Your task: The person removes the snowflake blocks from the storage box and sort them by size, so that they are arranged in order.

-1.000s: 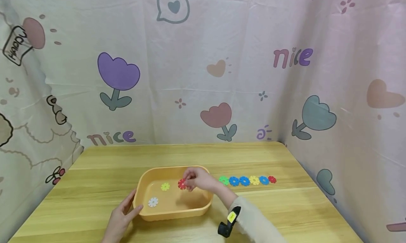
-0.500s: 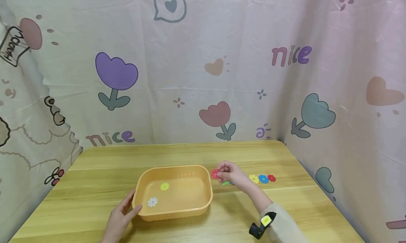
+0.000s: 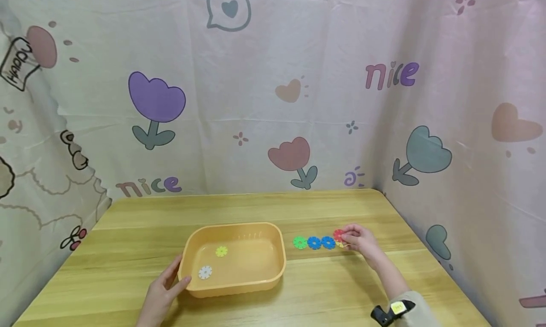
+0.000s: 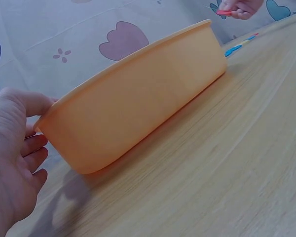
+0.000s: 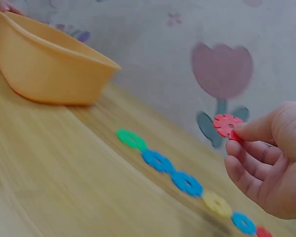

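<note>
My right hand (image 3: 361, 244) pinches a red notched plastic disc (image 5: 227, 124) between thumb and fingers, held above the row on the table. In that row lie a green disc (image 3: 300, 242), two blue discs (image 3: 314, 243) and a yellow disc (image 5: 217, 204), with another blue disc (image 5: 243, 223) and a red disc (image 5: 263, 232) at the far end. The head view hides most of those last ones behind my right hand. My left hand (image 3: 159, 294) grips the left end of a yellow-orange plastic tub (image 4: 138, 98) by its rim.
Inside the tub lie a yellow-green disc (image 3: 221, 251) and a white disc (image 3: 205, 272). The wooden table (image 3: 332, 289) ends at a patterned curtain (image 3: 239, 166) behind and at the sides. A small black camera (image 3: 392, 313) is strapped to my right wrist.
My right hand has lifted the red disc out of the tub and carried it rightward over the row. My left hand has stayed on the tub.
</note>
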Demonstrator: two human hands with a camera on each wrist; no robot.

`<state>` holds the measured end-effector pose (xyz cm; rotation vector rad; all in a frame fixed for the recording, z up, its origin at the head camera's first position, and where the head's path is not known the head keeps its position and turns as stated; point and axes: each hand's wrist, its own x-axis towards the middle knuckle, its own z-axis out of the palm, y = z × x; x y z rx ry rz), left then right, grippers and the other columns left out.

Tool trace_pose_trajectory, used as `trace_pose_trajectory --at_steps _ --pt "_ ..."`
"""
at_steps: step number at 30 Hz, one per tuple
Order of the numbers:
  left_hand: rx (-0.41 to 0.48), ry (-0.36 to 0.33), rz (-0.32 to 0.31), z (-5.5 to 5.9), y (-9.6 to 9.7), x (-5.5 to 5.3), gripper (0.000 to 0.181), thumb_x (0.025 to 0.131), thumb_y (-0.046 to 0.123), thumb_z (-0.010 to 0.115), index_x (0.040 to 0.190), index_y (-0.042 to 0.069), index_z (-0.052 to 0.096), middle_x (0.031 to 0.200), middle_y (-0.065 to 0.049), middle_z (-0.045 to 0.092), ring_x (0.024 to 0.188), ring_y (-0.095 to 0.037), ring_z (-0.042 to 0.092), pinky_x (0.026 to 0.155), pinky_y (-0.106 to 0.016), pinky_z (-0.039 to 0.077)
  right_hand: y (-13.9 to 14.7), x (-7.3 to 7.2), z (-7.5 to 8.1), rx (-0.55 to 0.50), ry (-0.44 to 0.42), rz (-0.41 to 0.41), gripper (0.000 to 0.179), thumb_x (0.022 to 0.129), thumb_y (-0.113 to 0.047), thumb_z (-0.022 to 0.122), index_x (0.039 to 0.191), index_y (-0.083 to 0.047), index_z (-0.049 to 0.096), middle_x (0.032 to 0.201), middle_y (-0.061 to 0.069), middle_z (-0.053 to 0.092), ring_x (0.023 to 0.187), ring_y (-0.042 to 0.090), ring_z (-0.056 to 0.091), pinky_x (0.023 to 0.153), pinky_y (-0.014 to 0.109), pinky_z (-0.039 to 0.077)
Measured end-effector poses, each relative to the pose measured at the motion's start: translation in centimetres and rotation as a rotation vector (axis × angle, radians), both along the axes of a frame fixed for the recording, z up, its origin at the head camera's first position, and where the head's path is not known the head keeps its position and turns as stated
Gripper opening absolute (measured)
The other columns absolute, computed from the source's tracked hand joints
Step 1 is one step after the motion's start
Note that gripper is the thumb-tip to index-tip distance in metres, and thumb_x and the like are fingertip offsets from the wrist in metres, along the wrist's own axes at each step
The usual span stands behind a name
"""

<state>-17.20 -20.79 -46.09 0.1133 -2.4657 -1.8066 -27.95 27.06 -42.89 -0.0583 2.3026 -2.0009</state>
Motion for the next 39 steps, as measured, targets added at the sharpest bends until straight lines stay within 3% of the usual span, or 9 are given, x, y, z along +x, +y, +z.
trace_pose_trajectory --at_steps 3,6,8,10,14,22,26,31,39 --pt "-0.019 0.026 0.002 -0.1 0.1 0.2 0.066 0.090 0.017 0.062 0.142 -0.005 0.029 0.146 -0.024 0.026 0.130 -0.036 0.023 0.086 -0.002 0.029 1.8 0.3 -0.6 -0.030 -0.026 -0.051 0.019 0.089 0.004 0.053 0.106 0.011 0.047 0.082 0.004 0.057 0.071 0.014 0.059 0.067 0.028 0.055" --pt "-0.034 0.032 0.014 -0.3 0.1 0.2 0.065 0.089 0.018 0.063 0.142 -0.004 0.030 0.145 -0.024 0.028 0.128 -0.014 0.029 0.086 -0.002 0.029 3.4 0.5 -1.3 -0.097 -0.049 -0.094 0.016 0.089 0.006 0.052 0.104 0.009 0.047 0.080 0.003 0.058 0.070 0.012 0.060 0.066 0.024 0.055" --pt "-0.036 0.033 0.025 -0.3 0.1 0.1 0.065 0.089 0.018 0.064 0.141 -0.003 0.031 0.145 -0.023 0.028 0.127 -0.012 0.030 0.086 -0.002 0.030 4.3 0.6 -1.5 -0.144 -0.064 -0.134 0.013 0.089 0.007 0.052 0.101 0.005 0.049 0.078 0.002 0.059 0.069 0.011 0.061 0.065 0.024 0.055" --pt "-0.022 0.026 0.027 -0.2 0.0 0.0 0.066 0.089 0.019 0.064 0.141 -0.003 0.031 0.145 -0.023 0.028 0.129 -0.015 0.030 0.086 -0.002 0.030 5.1 0.6 -1.6 -0.175 -0.076 -0.174 0.012 0.088 0.008 0.053 0.098 0.002 0.050 0.077 0.001 0.060 0.068 0.010 0.062 0.064 0.023 0.055" --pt "0.014 0.020 0.015 0.0 0.1 -0.1 0.067 0.088 0.017 0.064 0.141 -0.005 0.029 0.146 -0.024 0.025 0.131 -0.040 0.024 0.085 -0.002 0.029 6.5 0.7 -1.8 -0.186 -0.113 -0.264 0.009 0.087 0.007 0.055 0.093 0.000 0.053 0.073 0.002 0.064 0.066 0.010 0.064 0.063 0.024 0.056" --pt "0.043 0.031 0.006 0.0 0.3 -0.1 0.066 0.088 0.015 0.064 0.141 -0.007 0.029 0.146 -0.025 0.025 0.131 -0.040 0.022 0.085 -0.001 0.030 8.9 -0.2 -3.1 0.007 -0.129 -0.449 0.009 0.087 -0.004 0.059 0.096 -0.001 0.056 0.068 -0.007 0.061 0.063 0.004 0.060 0.055 0.021 0.051" --pt "0.038 0.025 0.017 0.0 0.3 -0.1 0.066 0.088 0.015 0.064 0.141 -0.005 0.030 0.146 -0.023 0.026 0.130 -0.027 0.025 0.086 -0.001 0.030 9.2 -0.9 -3.8 0.120 -0.113 -0.528 0.020 0.086 -0.004 0.061 0.101 0.008 0.055 0.067 -0.005 0.057 0.059 0.005 0.056 0.050 0.022 0.051" --pt "0.035 0.027 0.018 -0.1 0.2 -0.1 0.066 0.088 0.016 0.063 0.141 -0.005 0.030 0.146 -0.024 0.026 0.131 -0.035 0.024 0.085 -0.001 0.030 9.2 -1.7 -4.3 0.232 -0.114 -0.549 0.025 0.086 -0.004 0.059 0.105 0.012 0.054 0.070 0.001 0.058 0.059 0.006 0.054 0.047 0.023 0.050" --pt "0.028 0.041 0.024 -0.2 0.2 0.0 0.065 0.088 0.015 0.064 0.141 -0.005 0.031 0.145 -0.023 0.027 0.130 -0.032 0.025 0.086 -0.002 0.030 9.1 -2.1 -4.4 0.286 -0.117 -0.551 0.023 0.087 -0.002 0.055 0.104 0.013 0.055 0.067 0.002 0.059 0.057 0.008 0.054 0.046 0.023 0.049"
